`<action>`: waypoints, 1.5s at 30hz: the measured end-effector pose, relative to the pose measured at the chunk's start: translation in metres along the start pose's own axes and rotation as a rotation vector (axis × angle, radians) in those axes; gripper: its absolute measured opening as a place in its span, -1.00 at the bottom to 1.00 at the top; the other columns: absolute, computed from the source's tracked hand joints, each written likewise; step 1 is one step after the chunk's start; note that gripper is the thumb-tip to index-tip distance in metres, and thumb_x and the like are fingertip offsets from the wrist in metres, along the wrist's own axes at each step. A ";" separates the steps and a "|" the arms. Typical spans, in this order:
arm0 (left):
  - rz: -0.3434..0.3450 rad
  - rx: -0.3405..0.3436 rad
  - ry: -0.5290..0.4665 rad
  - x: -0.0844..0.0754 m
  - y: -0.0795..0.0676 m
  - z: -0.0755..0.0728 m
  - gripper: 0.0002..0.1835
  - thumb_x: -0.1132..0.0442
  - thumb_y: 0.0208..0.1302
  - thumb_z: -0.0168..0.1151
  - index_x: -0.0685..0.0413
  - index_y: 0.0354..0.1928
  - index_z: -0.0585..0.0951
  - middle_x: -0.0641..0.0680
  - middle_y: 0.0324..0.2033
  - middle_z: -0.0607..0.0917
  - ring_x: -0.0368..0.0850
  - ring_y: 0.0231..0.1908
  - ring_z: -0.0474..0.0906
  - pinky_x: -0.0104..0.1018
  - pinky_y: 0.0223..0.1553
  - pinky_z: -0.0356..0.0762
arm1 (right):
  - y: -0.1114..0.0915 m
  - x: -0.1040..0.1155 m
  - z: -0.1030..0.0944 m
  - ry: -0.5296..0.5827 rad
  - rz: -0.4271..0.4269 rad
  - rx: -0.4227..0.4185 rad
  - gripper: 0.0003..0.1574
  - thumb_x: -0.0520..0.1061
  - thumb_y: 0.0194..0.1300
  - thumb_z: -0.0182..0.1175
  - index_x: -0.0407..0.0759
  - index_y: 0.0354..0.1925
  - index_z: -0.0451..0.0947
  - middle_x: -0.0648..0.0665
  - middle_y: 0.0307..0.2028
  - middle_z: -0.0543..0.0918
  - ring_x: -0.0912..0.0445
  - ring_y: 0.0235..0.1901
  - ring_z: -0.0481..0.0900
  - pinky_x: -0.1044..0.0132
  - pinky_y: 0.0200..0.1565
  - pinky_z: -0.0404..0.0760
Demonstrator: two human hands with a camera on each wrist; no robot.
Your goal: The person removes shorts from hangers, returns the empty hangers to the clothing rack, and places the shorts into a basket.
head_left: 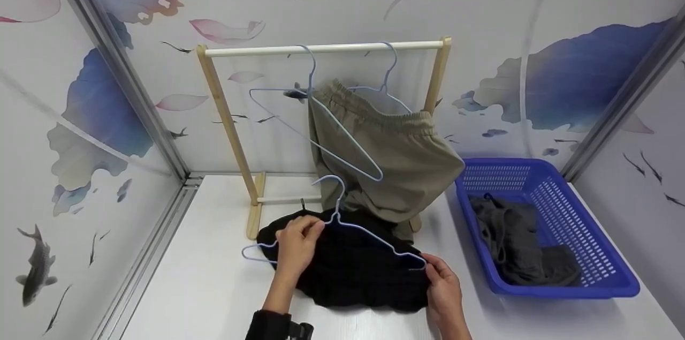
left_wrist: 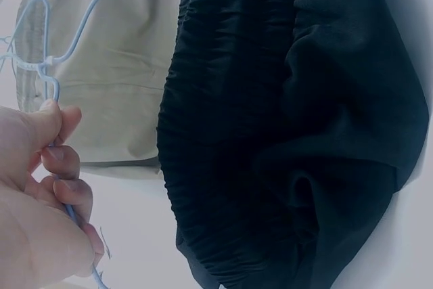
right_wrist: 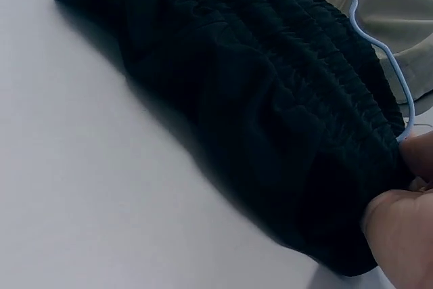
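Note:
My left hand (head_left: 299, 241) grips a light blue wire hanger (head_left: 369, 232) by its left arm, just below the hook. In the left wrist view the fingers curl round the hanger wire (left_wrist: 53, 89). Black shorts (head_left: 364, 281) with a gathered elastic waistband (right_wrist: 298, 65) lie bunched on the table under the hanger. At the hanger's right end, my right hand (head_left: 445, 289) pinches the shorts' waistband edge. The right wrist view shows the wire tip right at those fingertips. The hanger's left end sticks out past the shorts on the left.
Behind stands a wooden rack (head_left: 220, 110) with a white rail (head_left: 257, 52). An empty blue hanger (head_left: 278, 115) and khaki shorts (head_left: 385, 163) on another hanger hang from it. To the right, a blue plastic basket (head_left: 604, 254) holds dark grey clothing (head_left: 522, 246). Patterned panels enclose the white table.

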State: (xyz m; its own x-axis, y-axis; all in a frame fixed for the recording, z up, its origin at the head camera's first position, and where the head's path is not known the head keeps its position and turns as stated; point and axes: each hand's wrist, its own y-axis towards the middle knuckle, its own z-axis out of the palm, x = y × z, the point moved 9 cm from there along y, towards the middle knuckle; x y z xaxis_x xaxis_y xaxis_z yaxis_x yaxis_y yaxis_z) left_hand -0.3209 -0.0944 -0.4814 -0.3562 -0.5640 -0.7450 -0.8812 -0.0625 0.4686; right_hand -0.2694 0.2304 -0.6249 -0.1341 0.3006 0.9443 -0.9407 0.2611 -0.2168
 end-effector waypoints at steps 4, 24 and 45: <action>-0.023 -0.008 -0.015 0.003 0.000 -0.002 -0.90 0.28 0.33 0.39 0.00 -0.38 0.74 -0.09 -0.57 0.56 -0.15 -0.40 0.49 -0.17 -0.15 0.14 | 0.001 -0.002 -0.002 0.007 0.003 -0.020 -0.66 -0.26 0.62 0.00 -0.44 0.19 0.51 0.06 -0.08 0.65 0.32 -0.11 0.60 0.46 -0.04 0.56; -0.023 0.069 -0.097 -0.001 0.002 -0.001 -0.88 0.23 0.36 0.39 -0.02 -0.39 0.75 -0.10 -0.53 0.59 -0.30 -0.45 0.45 -0.21 -0.13 0.25 | -0.005 0.025 0.003 -0.477 -0.184 -0.070 -0.60 -0.25 0.42 0.31 -0.33 0.19 0.62 -0.25 0.07 0.74 0.36 -0.09 0.61 0.54 -0.03 0.49; 0.001 0.055 -0.125 -0.014 0.001 0.000 -0.89 0.24 0.39 0.35 0.00 -0.33 0.76 -0.09 -0.51 0.60 -0.29 -0.42 0.46 -0.20 -0.12 0.17 | -0.015 0.056 0.012 -0.488 -0.297 0.083 -0.38 -0.51 0.06 0.37 -0.39 0.15 0.61 -0.38 0.04 0.72 0.12 -0.17 0.72 0.46 -0.13 0.58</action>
State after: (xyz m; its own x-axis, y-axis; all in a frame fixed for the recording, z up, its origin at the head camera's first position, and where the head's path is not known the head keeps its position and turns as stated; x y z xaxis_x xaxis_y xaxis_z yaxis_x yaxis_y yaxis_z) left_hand -0.3164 -0.0869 -0.4706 -0.3896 -0.4568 -0.7997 -0.8956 -0.0147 0.4447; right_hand -0.2664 0.2326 -0.5661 0.0301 -0.2375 0.9709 -0.9785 0.1912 0.0772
